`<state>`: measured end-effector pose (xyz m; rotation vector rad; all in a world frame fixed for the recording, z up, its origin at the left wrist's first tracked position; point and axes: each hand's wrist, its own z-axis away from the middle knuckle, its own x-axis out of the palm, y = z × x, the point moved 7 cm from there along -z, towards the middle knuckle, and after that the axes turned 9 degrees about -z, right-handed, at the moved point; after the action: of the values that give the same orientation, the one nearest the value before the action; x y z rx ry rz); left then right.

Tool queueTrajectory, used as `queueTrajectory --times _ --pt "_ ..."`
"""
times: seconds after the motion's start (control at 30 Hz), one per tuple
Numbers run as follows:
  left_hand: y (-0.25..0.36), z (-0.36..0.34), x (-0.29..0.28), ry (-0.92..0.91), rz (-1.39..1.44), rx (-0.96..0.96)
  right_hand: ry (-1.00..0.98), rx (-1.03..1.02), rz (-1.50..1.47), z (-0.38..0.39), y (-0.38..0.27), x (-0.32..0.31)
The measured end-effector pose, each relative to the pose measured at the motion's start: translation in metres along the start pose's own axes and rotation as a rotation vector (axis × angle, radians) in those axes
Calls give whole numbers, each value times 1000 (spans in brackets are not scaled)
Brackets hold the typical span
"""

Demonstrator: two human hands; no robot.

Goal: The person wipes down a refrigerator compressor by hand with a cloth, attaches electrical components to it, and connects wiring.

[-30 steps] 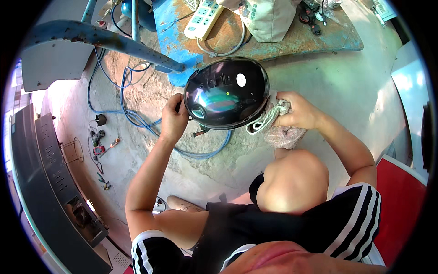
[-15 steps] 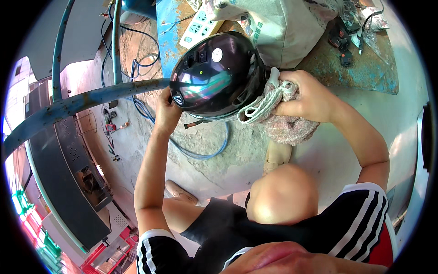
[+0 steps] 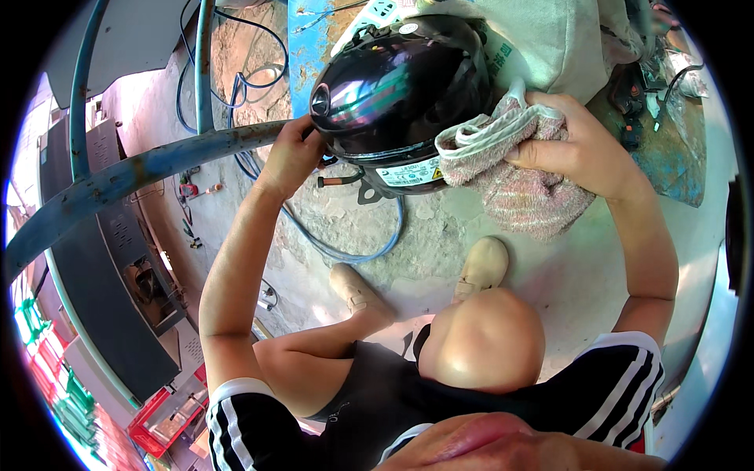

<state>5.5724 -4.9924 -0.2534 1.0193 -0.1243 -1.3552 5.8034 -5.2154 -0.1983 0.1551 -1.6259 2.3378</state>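
Note:
A glossy black, rounded refrigerator compressor (image 3: 400, 86) is tilted toward me, so the white label (image 3: 410, 171) on its lower side shows. My left hand (image 3: 297, 153) grips its left edge with bent fingers; some fingertips are hidden. A short copper-coloured pipe stub (image 3: 339, 180) and a metal mounting foot (image 3: 375, 193) stick out low on its near side. In my right hand (image 3: 569, 145) is a bunched pinkish-white towel (image 3: 534, 188), its folded edge against the compressor's right side.
Behind the compressor are a pale cloth bag (image 3: 542, 43) and a white power strip (image 3: 382, 11) on a worn blue board (image 3: 306, 47). A rusty blue metal frame (image 3: 157, 159) runs in from the left. Blue hose (image 3: 345, 255) lies on the floor below.
The compressor has tipped, bringing its label and mounting foot into sight. My right hand and towel have shifted right and slightly up. My view has shifted too, and both shoes now show.

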Motion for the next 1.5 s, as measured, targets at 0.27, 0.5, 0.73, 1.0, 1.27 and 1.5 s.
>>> queueTrajectory --times 0.27,0.5,0.73,1.0,1.27,1.5 --pt "15 -6 -4 54 56 -103 45 43 21 -16 -8 -9" --pt "9 -25 -5 -24 165 -144 167 93 96 -36 -3 -47" --pt "4 -15 -8 55 229 -172 239 6 313 -15 -24 -24" --pt "13 -10 -7 34 208 -69 770 -351 429 73 -66 -8" --pt "30 46 -16 333 189 381 683 -527 277 66 -100 31" --pt "47 30 -11 347 113 723 592 -349 1217 -64 -89 80"
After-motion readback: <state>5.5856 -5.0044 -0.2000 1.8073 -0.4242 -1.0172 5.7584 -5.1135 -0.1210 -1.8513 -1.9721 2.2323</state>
